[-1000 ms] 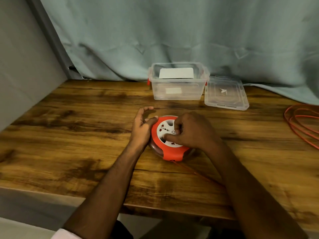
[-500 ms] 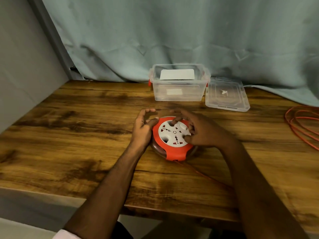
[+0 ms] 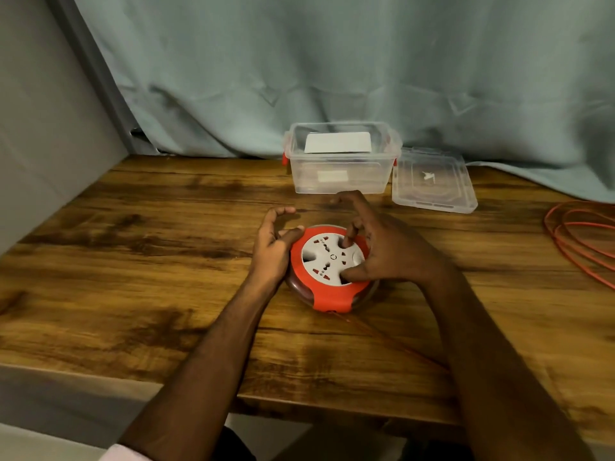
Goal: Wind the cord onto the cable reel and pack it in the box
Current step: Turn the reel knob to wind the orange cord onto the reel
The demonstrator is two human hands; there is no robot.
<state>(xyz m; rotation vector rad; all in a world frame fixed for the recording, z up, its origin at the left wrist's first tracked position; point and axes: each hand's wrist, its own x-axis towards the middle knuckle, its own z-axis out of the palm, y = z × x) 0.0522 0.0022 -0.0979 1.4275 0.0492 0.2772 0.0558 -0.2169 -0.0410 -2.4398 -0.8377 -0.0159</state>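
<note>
- Two bare forearms rise from the bottom edge of the frame and meet just above the middle, over a wooden table (image 3: 139,261) with dark grain.
- A thin orange cord (image 3: 382,337) leaves the near side of the reel and runs toward the lower right, passing under the right forearm; it is blurred there.
- The cable reel (image 3: 327,271) lies flat on the table at the centre of the frame: an orange rim around a white socket face, on a darker clear base.
- The left hand (image 3: 271,247) sits against the reel's left edge, thumb pressed on the orange rim, the other fingers curled loosely and lifted off the table; it steadies the reel rather than closing around it.
- The right hand (image 3: 386,251) is spread over the right half of the reel, thumb set in a recess low on the white face and one finger dipped into a recess near the top, the remaining fingers fanned out toward the box; it is open, pressing on the face.
- More of the cord lies in loose loops at the right edge of the frame, well apart from the reel.
- Beyond the hands, in the upper centre, stands a clear plastic box (image 3: 341,181) with red side clips and no lid; a white card shows inside it.
- Its clear lid (image 3: 432,181) lies flat on the table just to the right of the box.
- A pale teal curtain (image 3: 332,61) fills the background, with a grey wall (image 3: 43,128) at the upper left.
</note>
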